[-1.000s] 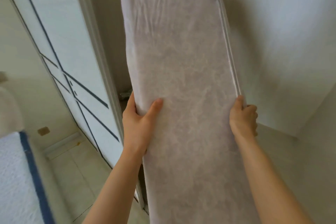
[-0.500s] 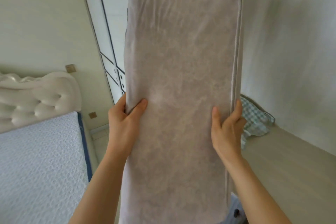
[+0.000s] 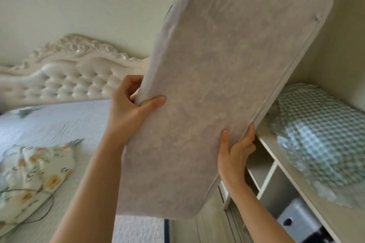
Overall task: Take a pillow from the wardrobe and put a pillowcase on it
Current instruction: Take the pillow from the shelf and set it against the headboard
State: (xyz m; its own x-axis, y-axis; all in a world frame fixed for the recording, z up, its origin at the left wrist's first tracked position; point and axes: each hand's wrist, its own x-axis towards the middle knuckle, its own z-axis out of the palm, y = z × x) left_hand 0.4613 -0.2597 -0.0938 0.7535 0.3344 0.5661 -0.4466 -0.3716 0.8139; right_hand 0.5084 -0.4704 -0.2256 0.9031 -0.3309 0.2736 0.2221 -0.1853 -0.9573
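Both hands gripped the long grey pillow (image 3: pixel 227 94) by its side edges. The left hand (image 3: pixel 130 112) pinched the fabric at the pillow's nine o'clock edge, thumb across the front face and fingers curled behind, bunching the cover. The right hand (image 3: pixel 235 154) clasped the opposite edge at about four o'clock, thumb on the front, fingers wrapped over the seam that ran up that side. The pillow hung in the air between them — tilted, its top leaning toward one o'clock, its lower end near six o'clock.

At nine o'clock from the grip lay the bed (image 3: pixel 59 124) with a pale quilted cover, its tufted cream headboard (image 3: pixel 65 77) at ten o'clock. A floral pillowcase (image 3: pixel 33 171) lay crumpled on the bed at eight o'clock, well apart from the pillow. At three o'clock a green checked bundle (image 3: pixel 320 136) — blurred, perhaps bedding — rested on a wardrobe shelf (image 3: pixel 292 179), with a grey box (image 3: pixel 296 217) in the compartment below at five o'clock.
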